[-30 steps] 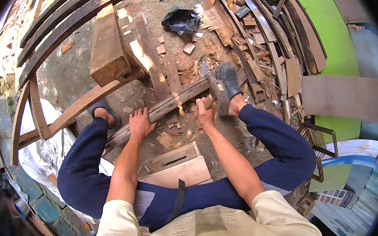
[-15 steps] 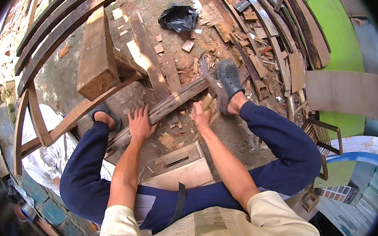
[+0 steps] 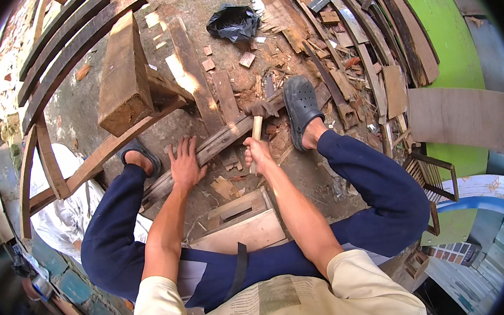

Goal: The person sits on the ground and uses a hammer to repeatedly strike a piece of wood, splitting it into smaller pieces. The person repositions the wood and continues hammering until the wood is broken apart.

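Note:
My right hand (image 3: 257, 153) is wrapped round the pale wooden handle of a hammer (image 3: 257, 127). The dark hammer head is over the right part of a weathered wooden beam (image 3: 218, 146); whether it touches the wood I cannot tell. That beam lies slantwise on the ground between my feet, its far end beside my right clog (image 3: 302, 105). My left hand (image 3: 186, 163) rests on the beam's left part with its fingers stretched out and holds nothing.
A thick squared timber (image 3: 122, 79) rises at the left, by a wooden frame (image 3: 109, 140). A wooden box (image 3: 239, 221) sits close before me. Beyond lies a black plastic bag (image 3: 233, 23) among wood scraps. Long planks (image 3: 367, 33) are piled at the right.
My right hand and the hammer have shifted left, and the hammer head has moved from beside my right clog to over the beam. The left hand stays on the beam.

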